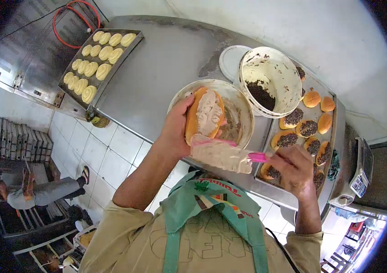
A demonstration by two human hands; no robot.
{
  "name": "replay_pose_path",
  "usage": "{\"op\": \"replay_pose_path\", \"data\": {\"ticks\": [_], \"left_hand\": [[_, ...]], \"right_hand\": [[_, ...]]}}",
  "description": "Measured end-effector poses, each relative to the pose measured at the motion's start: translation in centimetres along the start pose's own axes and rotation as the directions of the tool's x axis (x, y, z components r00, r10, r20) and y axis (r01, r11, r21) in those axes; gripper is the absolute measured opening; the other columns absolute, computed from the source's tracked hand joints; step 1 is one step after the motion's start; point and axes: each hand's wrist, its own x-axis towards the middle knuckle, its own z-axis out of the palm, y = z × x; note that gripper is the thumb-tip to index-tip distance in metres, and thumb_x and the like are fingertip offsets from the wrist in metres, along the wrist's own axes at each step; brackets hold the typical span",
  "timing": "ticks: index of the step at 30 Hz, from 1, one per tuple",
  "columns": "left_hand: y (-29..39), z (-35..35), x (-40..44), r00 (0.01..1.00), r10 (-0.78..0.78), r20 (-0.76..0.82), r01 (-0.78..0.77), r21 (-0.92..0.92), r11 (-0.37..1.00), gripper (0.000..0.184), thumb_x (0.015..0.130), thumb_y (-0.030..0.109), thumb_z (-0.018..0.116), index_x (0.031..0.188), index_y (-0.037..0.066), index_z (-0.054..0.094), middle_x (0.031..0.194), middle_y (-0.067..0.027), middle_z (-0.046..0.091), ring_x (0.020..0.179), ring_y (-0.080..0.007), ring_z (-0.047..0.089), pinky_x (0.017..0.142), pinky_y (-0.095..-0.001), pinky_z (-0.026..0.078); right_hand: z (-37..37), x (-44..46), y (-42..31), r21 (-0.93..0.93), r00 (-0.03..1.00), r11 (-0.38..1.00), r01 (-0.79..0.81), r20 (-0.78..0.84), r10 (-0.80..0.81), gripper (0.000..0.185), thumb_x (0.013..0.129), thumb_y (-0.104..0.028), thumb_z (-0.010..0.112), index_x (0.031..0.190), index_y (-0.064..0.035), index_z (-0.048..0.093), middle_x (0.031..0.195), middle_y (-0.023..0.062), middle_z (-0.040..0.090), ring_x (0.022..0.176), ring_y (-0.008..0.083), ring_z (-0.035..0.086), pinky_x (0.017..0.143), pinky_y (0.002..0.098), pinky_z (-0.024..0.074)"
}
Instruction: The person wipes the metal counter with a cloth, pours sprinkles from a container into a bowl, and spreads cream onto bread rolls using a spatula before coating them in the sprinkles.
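Note:
My left hand [179,123] is wrapped round an oblong bread bun [191,119] whose upper face carries a layer of pale brown cream [209,111]. Pinched in my right hand [297,170] is a spatula [223,155] with a pink handle, its broad blade coated in the same cream. The blade lies close to the bun's lower end; whether they touch I cannot tell. Under the bun is a wide white tub [243,113] with cream smeared inside. A white bucket [289,75] holding dark chocolate sprinkles [261,94] stands just beyond it.
On the right, a metal tray [332,93] carries several buns, many topped with sprinkles. A tray [134,35] of pale swirled dough pieces sits at the table's [166,50] left end. A white lid [230,59] lies behind the bucket. A scale [361,175] stands far right. Another person [48,193] is at lower left.

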Motion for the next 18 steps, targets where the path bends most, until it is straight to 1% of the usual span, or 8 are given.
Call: {"op": "replay_pose_path", "data": {"ticks": [3,5,8,11,14,15,17,18], "left_hand": [[-0.7,0.9,0.5,0.998,0.049,-0.034,-0.049,-0.014,0.999,0.052,0.102,0.043,0.038,0.139,0.008,0.048,0.129,-0.0163,0.061,0.114,-0.0371,0.062,0.100,-0.0555,0.049],[-0.5,1.9,0.0,0.998,0.033,-0.058,-0.033,0.017,0.999,0.051,0.103,0.043,0.037,0.138,0.010,0.049,0.128,-0.0140,0.061,0.113,-0.0329,0.063,0.099,-0.0521,0.050],[0.0,2.0,-0.8,1.000,-0.022,0.019,0.022,0.005,1.000,0.050,0.103,0.042,0.037,0.139,0.010,0.049,0.129,-0.0136,0.061,0.116,-0.0319,0.062,0.098,-0.0518,0.051],[0.1,-0.1,-0.3,0.999,0.037,-0.013,-0.036,0.071,0.997,0.052,0.102,0.042,0.040,0.140,0.007,0.048,0.131,-0.0170,0.060,0.114,-0.0387,0.063,0.096,-0.0567,0.052],[-0.1,0.6,-0.1,0.998,0.005,-0.063,-0.013,-0.132,0.991,0.054,0.102,0.043,0.039,0.143,0.008,0.045,0.132,-0.0187,0.059,0.110,-0.0425,0.064,0.087,-0.0566,0.056],[0.0,0.4,-0.2,1.000,-0.015,0.021,0.017,-0.098,0.995,0.053,0.102,0.042,0.038,0.144,0.010,0.045,0.134,-0.0180,0.058,0.111,-0.0428,0.064,0.086,-0.0571,0.057],[0.2,-0.5,-0.6,0.980,-0.063,0.187,0.068,-0.022,0.997,0.052,0.103,0.042,0.037,0.146,0.014,0.043,0.138,-0.0167,0.056,0.113,-0.0435,0.063,0.086,-0.0581,0.057],[0.2,-0.3,-0.6,0.981,-0.083,0.176,0.096,-0.061,0.994,0.054,0.103,0.043,0.037,0.147,0.012,0.041,0.138,-0.0187,0.055,0.112,-0.0461,0.062,0.083,-0.0595,0.057]], "right_hand": [[-0.3,0.4,0.9,-0.085,0.994,0.994,-0.063,-0.091,0.055,0.039,0.069,-0.008,0.072,0.108,-0.0118,0.074,0.083,0.0072,0.063,0.068,0.0228,0.060,0.057,0.0353,0.0485],[0.3,0.4,1.5,-0.114,0.999,0.993,-0.029,-0.037,0.025,0.040,0.069,-0.008,0.073,0.108,-0.0118,0.074,0.083,0.0069,0.062,0.068,0.0225,0.060,0.057,0.0350,0.0484],[0.3,0.6,0.4,-0.098,0.999,0.995,0.028,0.036,-0.025,0.037,0.068,-0.008,0.073,0.105,-0.0124,0.075,0.082,0.0063,0.062,0.069,0.0223,0.060,0.057,0.0345,0.0485],[-0.5,0.6,-0.2,-0.029,0.997,0.999,0.041,0.073,-0.039,0.034,0.069,-0.006,0.072,0.102,-0.0121,0.075,0.084,0.0078,0.063,0.072,0.0238,0.061,0.059,0.0352,0.0489],[-0.8,0.0,1.3,-0.086,0.993,0.991,-0.102,-0.066,0.096,0.033,0.070,-0.003,0.070,0.102,-0.0091,0.075,0.087,0.0097,0.064,0.074,0.0262,0.062,0.062,0.0367,0.0496],[-0.6,0.3,1.9,-0.072,0.979,0.982,-0.174,-0.119,0.165,0.032,0.070,-0.002,0.069,0.102,-0.0061,0.075,0.088,0.0112,0.064,0.074,0.0282,0.062,0.064,0.0380,0.0499],[0.2,-0.3,3.2,-0.088,0.972,0.976,-0.199,-0.143,0.185,0.033,0.071,-0.002,0.068,0.104,-0.0052,0.074,0.088,0.0118,0.064,0.074,0.0283,0.062,0.064,0.0377,0.0499],[0.4,-0.6,3.5,-0.094,0.969,0.973,-0.210,-0.154,0.195,0.034,0.071,-0.002,0.068,0.104,-0.0047,0.074,0.088,0.0120,0.064,0.074,0.0283,0.062,0.064,0.0375,0.0498]]}}
